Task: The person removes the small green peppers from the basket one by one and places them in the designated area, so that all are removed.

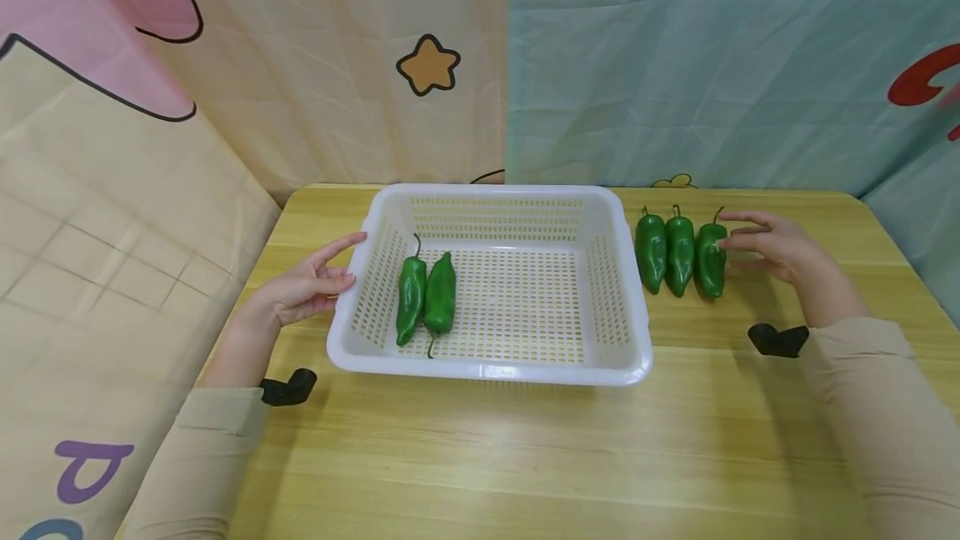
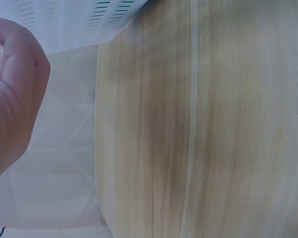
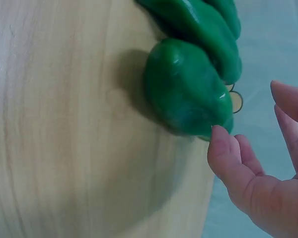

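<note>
A white plastic basket [image 1: 491,368] with slotted sides stands on the table. Two green peppers, one with its stem up [image 1: 411,298] and one with its stem down [image 1: 440,294], lie in its left part. My left hand [image 1: 303,286] touches the basket's left rim with its fingertips, fingers extended. To the basket's right, three green peppers lie in a row: a left one [image 1: 651,252], a middle one [image 1: 679,255] and a right one [image 1: 710,261]. My right hand [image 1: 780,244] is at the right pepper, with thumb and fingers spread apart in the right wrist view.
The wooden table [image 1: 480,457] extends in front of the basket and to both sides. Patterned curtains [image 1: 652,65] hang behind it and along the sides. A black strap piece [image 1: 288,387] is on the left wrist, another [image 1: 777,340] on the right.
</note>
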Tool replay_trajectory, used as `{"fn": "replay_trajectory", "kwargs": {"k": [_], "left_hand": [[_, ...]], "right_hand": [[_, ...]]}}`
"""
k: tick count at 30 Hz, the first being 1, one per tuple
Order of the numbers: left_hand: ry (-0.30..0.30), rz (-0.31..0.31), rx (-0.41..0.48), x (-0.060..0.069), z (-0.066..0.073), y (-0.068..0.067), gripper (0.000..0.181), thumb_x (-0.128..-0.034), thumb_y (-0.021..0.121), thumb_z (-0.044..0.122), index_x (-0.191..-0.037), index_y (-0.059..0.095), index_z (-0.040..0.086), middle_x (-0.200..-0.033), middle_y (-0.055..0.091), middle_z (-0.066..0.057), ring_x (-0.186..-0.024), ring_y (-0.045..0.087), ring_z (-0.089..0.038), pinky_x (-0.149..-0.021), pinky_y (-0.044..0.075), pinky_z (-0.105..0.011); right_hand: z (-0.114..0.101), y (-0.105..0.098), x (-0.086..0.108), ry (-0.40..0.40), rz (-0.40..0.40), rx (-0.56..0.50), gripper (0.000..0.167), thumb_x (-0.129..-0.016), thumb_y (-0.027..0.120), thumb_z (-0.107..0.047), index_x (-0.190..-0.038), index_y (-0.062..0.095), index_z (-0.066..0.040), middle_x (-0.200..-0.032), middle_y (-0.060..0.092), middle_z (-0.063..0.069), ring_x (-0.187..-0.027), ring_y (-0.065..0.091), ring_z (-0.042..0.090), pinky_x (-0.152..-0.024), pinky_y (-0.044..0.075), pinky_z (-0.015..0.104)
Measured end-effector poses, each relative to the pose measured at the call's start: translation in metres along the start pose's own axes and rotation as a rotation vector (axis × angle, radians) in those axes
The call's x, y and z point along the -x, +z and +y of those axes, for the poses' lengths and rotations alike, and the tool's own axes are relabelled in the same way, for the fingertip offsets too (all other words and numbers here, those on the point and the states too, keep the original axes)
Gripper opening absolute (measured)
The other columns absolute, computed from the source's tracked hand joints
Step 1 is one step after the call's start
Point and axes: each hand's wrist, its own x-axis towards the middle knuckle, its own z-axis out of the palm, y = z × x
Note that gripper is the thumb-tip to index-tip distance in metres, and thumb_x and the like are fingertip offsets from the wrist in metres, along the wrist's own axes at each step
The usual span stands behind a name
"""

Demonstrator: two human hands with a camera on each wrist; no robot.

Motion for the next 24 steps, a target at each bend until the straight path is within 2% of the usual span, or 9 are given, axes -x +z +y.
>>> {"fn": "replay_trajectory", "kwargs": {"k": [4, 6, 8, 10, 13, 18, 24], "left_hand": [[0.003, -0.009, 0.007, 0.000, 0.000, 0.000, 0.059, -0.0937, 0.048, -0.005, -0.140, 0.026, 0.025, -0.108, 0.063, -0.014, -0.100, 0.062, -0.026, -0.082, 0.053, -0.041], [0.005, -0.017, 0.010, 0.000, 0.000, -0.001, 0.059, -0.0936, 0.048, -0.005, -0.139, 0.027, 0.025, -0.108, 0.063, -0.014, -0.100, 0.062, -0.026, -0.082, 0.052, -0.041], [0.006, -0.021, 0.010, 0.000, 0.001, -0.001, 0.058, -0.0936, 0.048, -0.005, -0.139, 0.028, 0.025, -0.108, 0.063, -0.014, -0.100, 0.062, -0.026, -0.082, 0.052, -0.041], [0.005, -0.019, 0.006, 0.000, 0.001, -0.001, 0.058, -0.0935, 0.049, -0.005, -0.139, 0.028, 0.025, -0.108, 0.063, -0.014, -0.100, 0.062, -0.026, -0.082, 0.052, -0.041], [0.003, -0.012, 0.001, 0.000, 0.001, 0.000, 0.059, -0.0934, 0.049, -0.005, -0.140, 0.026, 0.025, -0.108, 0.063, -0.013, -0.099, 0.063, -0.026, -0.081, 0.053, -0.041], [-0.002, 0.002, -0.006, 0.000, 0.001, 0.001, 0.061, -0.0932, 0.050, -0.004, -0.141, 0.024, 0.025, -0.107, 0.062, -0.013, -0.099, 0.063, -0.025, -0.081, 0.053, -0.040], [-0.002, 0.011, -0.013, 0.000, 0.001, 0.000, 0.061, -0.0932, 0.050, -0.004, -0.141, 0.025, 0.025, -0.108, 0.062, -0.013, -0.099, 0.062, -0.025, -0.081, 0.053, -0.040]], "right_hand": [[-0.010, 0.003, 0.002, -0.035, -0.011, 0.053, 0.034, -0.094, 0.056, -0.021, -0.116, 0.043, -0.044, -0.148, 0.003, 0.031, -0.087, 0.049, -0.010, -0.088, 0.049, 0.032], [-0.015, 0.005, 0.002, -0.051, -0.013, 0.052, 0.034, -0.094, 0.057, -0.020, -0.114, 0.045, -0.045, -0.146, 0.013, 0.028, -0.088, 0.049, -0.008, -0.087, 0.050, 0.031], [-0.020, 0.008, 0.002, -0.066, -0.014, 0.014, 0.034, -0.094, 0.057, -0.016, -0.112, 0.049, -0.043, -0.138, 0.030, 0.020, -0.089, 0.051, -0.005, -0.084, 0.051, 0.031], [-0.025, 0.012, 0.004, -0.081, -0.022, -0.038, 0.033, -0.093, 0.058, -0.013, -0.110, 0.052, -0.041, -0.124, 0.041, 0.006, -0.091, 0.054, -0.002, -0.082, 0.052, 0.030], [-0.034, 0.020, 0.008, -0.100, -0.046, -0.099, 0.034, -0.093, 0.057, -0.008, -0.110, 0.055, -0.038, -0.110, 0.045, -0.004, -0.092, 0.057, 0.002, -0.079, 0.053, 0.029], [-0.051, 0.035, 0.013, -0.106, -0.092, -0.137, 0.036, -0.092, 0.057, -0.004, -0.108, 0.058, -0.037, -0.109, 0.050, -0.006, -0.094, 0.058, 0.005, -0.083, 0.052, 0.033], [-0.068, 0.056, 0.018, -0.117, -0.126, -0.107, 0.034, -0.093, 0.056, -0.004, -0.111, 0.056, -0.033, -0.109, 0.053, -0.007, -0.097, 0.057, 0.006, -0.082, 0.053, 0.034]]}}
